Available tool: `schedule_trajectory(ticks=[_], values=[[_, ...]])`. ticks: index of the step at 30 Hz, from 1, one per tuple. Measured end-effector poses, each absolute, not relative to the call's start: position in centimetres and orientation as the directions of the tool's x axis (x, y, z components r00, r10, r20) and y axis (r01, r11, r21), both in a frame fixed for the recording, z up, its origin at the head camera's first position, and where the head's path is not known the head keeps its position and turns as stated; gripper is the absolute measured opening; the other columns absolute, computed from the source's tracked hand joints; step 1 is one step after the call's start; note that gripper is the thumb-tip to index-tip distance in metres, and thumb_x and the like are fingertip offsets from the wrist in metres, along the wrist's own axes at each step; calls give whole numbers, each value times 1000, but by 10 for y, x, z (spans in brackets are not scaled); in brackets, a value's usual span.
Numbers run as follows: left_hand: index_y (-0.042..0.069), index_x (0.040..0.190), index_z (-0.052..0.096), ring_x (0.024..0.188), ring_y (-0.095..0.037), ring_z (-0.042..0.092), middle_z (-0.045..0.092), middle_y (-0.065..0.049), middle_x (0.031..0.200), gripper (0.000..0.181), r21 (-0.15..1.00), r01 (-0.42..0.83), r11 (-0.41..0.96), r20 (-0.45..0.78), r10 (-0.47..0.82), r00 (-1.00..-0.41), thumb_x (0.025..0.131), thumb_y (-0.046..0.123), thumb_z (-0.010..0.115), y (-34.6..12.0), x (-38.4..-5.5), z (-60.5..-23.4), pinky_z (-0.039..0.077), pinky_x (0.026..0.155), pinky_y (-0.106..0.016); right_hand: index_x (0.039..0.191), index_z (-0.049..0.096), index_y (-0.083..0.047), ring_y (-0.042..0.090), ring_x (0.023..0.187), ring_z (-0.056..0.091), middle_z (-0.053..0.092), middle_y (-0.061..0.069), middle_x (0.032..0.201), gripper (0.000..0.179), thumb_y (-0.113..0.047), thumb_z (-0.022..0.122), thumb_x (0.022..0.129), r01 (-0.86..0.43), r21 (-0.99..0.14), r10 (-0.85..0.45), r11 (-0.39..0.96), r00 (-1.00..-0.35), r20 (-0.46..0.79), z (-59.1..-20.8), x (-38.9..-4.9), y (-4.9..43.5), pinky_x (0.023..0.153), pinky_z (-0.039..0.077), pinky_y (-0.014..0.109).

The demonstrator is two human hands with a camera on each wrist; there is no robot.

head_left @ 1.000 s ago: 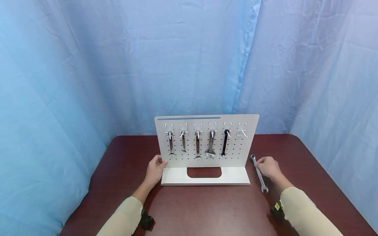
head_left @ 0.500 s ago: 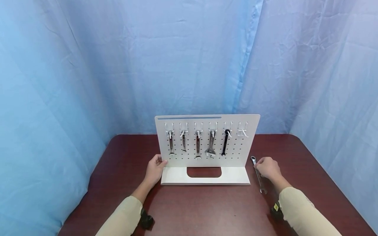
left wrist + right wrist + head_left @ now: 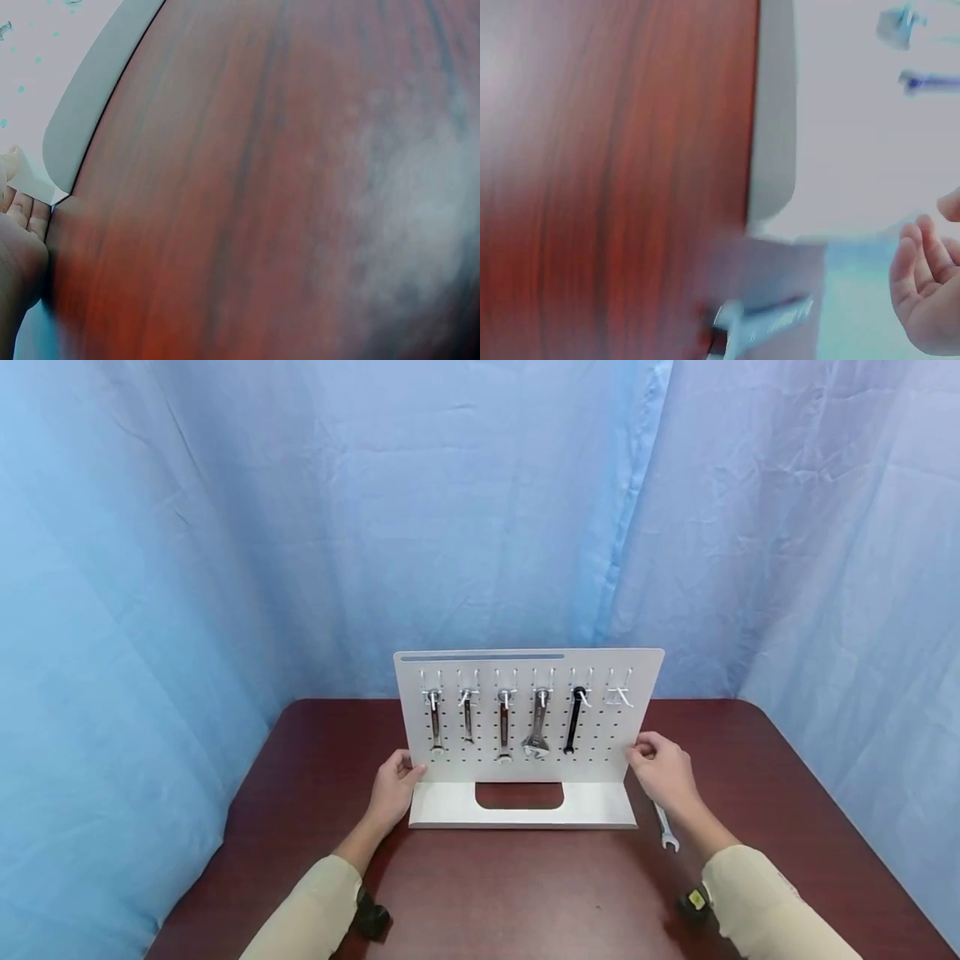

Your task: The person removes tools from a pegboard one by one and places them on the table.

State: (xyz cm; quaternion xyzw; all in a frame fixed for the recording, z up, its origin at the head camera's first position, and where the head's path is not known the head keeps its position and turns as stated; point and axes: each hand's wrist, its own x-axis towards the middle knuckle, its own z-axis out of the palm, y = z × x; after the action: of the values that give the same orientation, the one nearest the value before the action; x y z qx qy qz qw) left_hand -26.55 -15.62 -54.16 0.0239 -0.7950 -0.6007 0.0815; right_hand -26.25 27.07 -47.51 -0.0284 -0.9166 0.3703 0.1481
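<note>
A white pegboard stand [image 3: 600,768] stands on the table. My left hand [image 3: 392,789] grips its left edge, thumb on the front face and fingers behind. At the right edge my right hand [image 3: 666,774] has its fingers loosely bent. In the right wrist view the thumb and fingers stand apart with nothing between them. I cannot tell whether they touch the board. A silver combination wrench [image 3: 666,828] lies on the table below the right hand, which hides its upper part. On the board hang several wrenches, including a black wrench [image 3: 573,722] and a silver adjustable wrench [image 3: 537,743].
The dark red wooden table [image 3: 510,893] carries the stand. A white hook [image 3: 619,697] sits at the right end of the hook row. Blue curtains [image 3: 465,527] enclose the back and sides.
My right hand has let go of the combination wrench and moved up and left to the board's right edge. The wrench stays on the table. The left hand keeps its grip.
</note>
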Motion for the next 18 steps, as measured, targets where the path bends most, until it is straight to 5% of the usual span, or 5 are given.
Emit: schedule_trajectory(ticks=[6, 12, 18], values=[[0, 110, 61, 116, -29, 63, 67, -16, 110, 14, 960, 56, 276, 95, -132, -987, 98, 4, 65, -157, -266, -540, 55, 94, -42, 140, 52, -1, 14, 89, 70, 71, 15, 108, 44, -6, 56, 96, -108, -862, 320, 495, -900, 296, -459, -247, 243, 66, 52, 13], [0, 109, 61, 115, -29, 64, 67, -16, 111, 13, 956, 60, 288, 102, -133, -986, 97, 5, 66, -156, -266, -541, 55, 92, -41, 119, 49, 9, 15, 94, 71, 66, 25, 110, 24, 7, 55, 96, -289, -930, 337, 229, -873, 354, -460, -242, 221, 74, 57, 21], [-1, 110, 61, 115, -29, 64, 67, -17, 109, 14, 961, 59, 271, 99, -137, -986, 97, 3, 66, -157, -266, -541, 55, 93, -41, 120, 60, 8, 20, 94, 67, 67, 26, 108, 25, 8, 61, 94, -347, -913, 252, 212, -884, 395, -454, -245, 206, 74, 54, 15]])
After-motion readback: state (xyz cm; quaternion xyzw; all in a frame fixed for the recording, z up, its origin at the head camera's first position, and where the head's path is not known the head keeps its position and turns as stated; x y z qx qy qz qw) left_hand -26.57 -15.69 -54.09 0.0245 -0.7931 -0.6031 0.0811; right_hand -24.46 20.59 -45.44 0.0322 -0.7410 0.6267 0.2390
